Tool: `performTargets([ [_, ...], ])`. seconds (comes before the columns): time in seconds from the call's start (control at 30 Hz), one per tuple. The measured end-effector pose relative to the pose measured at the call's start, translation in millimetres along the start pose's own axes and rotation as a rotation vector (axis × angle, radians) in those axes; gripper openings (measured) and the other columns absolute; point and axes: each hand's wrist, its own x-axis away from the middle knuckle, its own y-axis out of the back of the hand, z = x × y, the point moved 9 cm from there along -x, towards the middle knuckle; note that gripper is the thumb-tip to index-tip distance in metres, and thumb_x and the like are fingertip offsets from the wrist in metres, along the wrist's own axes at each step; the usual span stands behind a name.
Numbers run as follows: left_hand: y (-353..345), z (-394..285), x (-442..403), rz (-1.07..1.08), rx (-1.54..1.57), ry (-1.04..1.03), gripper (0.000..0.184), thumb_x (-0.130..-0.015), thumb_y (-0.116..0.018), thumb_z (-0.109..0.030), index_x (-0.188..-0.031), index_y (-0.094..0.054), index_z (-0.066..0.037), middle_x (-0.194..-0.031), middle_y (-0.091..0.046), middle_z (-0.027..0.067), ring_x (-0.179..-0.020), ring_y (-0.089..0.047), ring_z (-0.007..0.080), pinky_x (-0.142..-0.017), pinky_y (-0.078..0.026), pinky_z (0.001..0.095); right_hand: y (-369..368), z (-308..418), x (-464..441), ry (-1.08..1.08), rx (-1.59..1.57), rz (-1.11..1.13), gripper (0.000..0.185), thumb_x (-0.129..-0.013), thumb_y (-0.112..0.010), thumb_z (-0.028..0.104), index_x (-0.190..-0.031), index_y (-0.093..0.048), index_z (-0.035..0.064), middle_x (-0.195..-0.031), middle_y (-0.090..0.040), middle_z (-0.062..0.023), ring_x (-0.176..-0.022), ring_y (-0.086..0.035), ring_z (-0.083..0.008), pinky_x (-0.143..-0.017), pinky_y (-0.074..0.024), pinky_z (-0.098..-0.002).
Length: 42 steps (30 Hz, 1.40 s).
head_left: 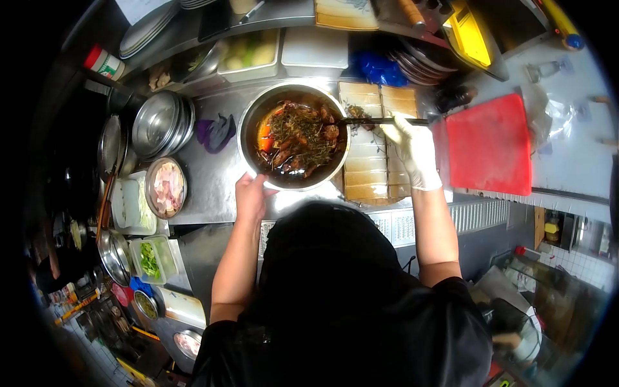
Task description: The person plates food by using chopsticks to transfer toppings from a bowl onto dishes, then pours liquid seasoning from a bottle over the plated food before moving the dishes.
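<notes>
A round metal pot (293, 184) stands on the steel counter, filled with dark braised meat pieces, herbs and orange bits (298, 132) in brown liquid. My bare left hand (250, 195) grips the pot's rim at its lower left, fingers closed. On my right hand (412, 151) is a pale glove; its fingers are closed round long dark chopsticks (371, 120). The chopstick tips reach over the pot's right rim to the meat. Beneath my right hand lie rectangular ceramic plates (364, 169) in rows, and some dark herbs and meat (358, 116) sit on the upper left one.
A red cutting board (490, 145) lies to the right. Stacked metal bowls (161, 126), a bowl of raw meat (166, 187), a purple cloth (216, 133) and a tub of greens (155, 259) are at left. White containers (314, 51) and a blue bag (382, 68) line the back.
</notes>
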Motion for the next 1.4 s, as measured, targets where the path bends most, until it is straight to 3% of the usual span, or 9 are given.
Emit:
performTargets([
  [0.23,8.6,16.2,-9.9,0.018,0.077,0.042,0.023,-0.095,-0.052,0.002,-0.114,-0.065,0.003,-0.105,-0.073,0.0134,-0.087,-0.073,0.0213,-0.066,-0.064,0.0342,26.2,71.8,21.0,0.108,0.116,-0.096,0.027,-0.095,-0.07,0.007,-0.116,-0.068,-0.0091,-0.106,-0.071,-0.0175,-0.093,-0.072,-0.025,-0.088,-0.0625,-0.0375],
  [0.47,6.4,9.8,-6.4,0.007,0.047,0.034,0.02,-0.093,-0.053,0.002,-0.11,-0.064,0.004,-0.103,-0.073,0.014,-0.085,-0.073,0.0224,-0.067,-0.065,0.0344,12.3,65.9,17.5,0.069,0.554,-0.03,0.024,-0.098,-0.068,0.009,-0.116,-0.073,-0.0058,-0.103,-0.074,-0.0112,-0.087,-0.069,-0.0145,-0.081,-0.0565,-0.0265],
  [0.63,-1.1,3.0,0.3,0.022,0.06,0.017,0.021,-0.094,-0.052,0.003,-0.11,-0.066,0.004,-0.102,-0.073,0.0138,-0.084,-0.073,0.0217,-0.065,-0.065,0.0338,-0.5,78.9,27.1,0.293,0.576,-0.056,0.025,-0.098,-0.068,0.011,-0.117,-0.073,-0.0038,-0.103,-0.075,-0.009,-0.086,-0.07,-0.015,-0.079,-0.0576,-0.0267],
  [0.67,-2.5,0.4,2.8,0.014,0.056,0.012,0.021,-0.094,-0.053,0.003,-0.11,-0.066,0.004,-0.101,-0.073,0.0138,-0.083,-0.074,0.0216,-0.064,-0.065,0.0333,-0.9,75.6,28.0,0.363,0.414,-0.035,0.023,-0.096,-0.069,0.011,-0.115,-0.075,-0.0016,-0.101,-0.076,-0.0097,-0.083,-0.071,-0.0141,-0.079,-0.057,-0.0268],
  [0.73,-6.9,-4.1,5.5,0.012,0.037,0.003,0.02,-0.094,-0.053,0.003,-0.109,-0.066,0.004,-0.101,-0.073,0.0137,-0.081,-0.074,0.0212,-0.063,-0.065,0.0323,-43.5,78.5,54.5,0.341,0.702,0.023,0.02,-0.095,-0.07,0.01,-0.112,-0.076,0.0012,-0.103,-0.077,-0.0121,-0.084,-0.071,-0.0134,-0.08,-0.0572,-0.0278],
  [0.77,-5.6,-3.7,5.8,-0.012,0.016,0.018,0.02,-0.093,-0.053,0.004,-0.108,-0.066,0.004,-0.101,-0.074,0.0138,-0.08,-0.074,0.0207,-0.062,-0.065,0.0315,-64.6,61.9,61.0,0.311,0.607,0.166,0.02,-0.093,-0.07,0.007,-0.112,-0.077,0.003,-0.107,-0.077,-0.0116,-0.089,-0.071,-0.0131,-0.082,-0.0575,-0.0286],
  [0.87,-9.0,-3.5,5.3,-0.004,-0.002,0.012,0.019,-0.093,-0.053,0.005,-0.107,-0.066,0.004,-0.101,-0.074,0.0141,-0.08,-0.074,0.0205,-0.062,-0.065,0.0309,-109.6,31.1,77.3,0.507,0.743,0.352,0.021,-0.091,-0.072,0.004,-0.112,-0.077,0.0029,-0.109,-0.077,-0.0081,-0.094,-0.072,-0.0135,-0.083,-0.0573,-0.027],
  [1.13,-12.3,-3.8,7.1,0.002,0.011,0.003,0.02,-0.092,-0.054,0.004,-0.108,-0.066,0.004,-0.101,-0.074,0.0141,-0.08,-0.073,0.0205,-0.061,-0.064,0.03,-75.4,-12.4,27.3,0.05,0.378,0.177,0.025,-0.099,-0.067,0.015,-0.114,-0.074,-0.0039,-0.099,-0.077,-0.0104,-0.083,-0.071,-0.0126,-0.077,-0.0557,-0.0234],
  [1.4,-9.2,-2.3,4.8,-0.002,0.005,-0.006,0.02,-0.092,-0.054,0.004,-0.108,-0.066,0.004,-0.1,-0.073,0.0126,-0.08,-0.073,0.0195,-0.061,-0.064,0.0304,-13.5,-66.7,-7.2,-0.293,-0.204,0.025,0.027,-0.1,-0.059,0.005,-0.121,-0.061,-0.0128,-0.115,-0.069,-0.022,-0.101,-0.071,-0.0315,-0.094,-0.0611,-0.0401],
])
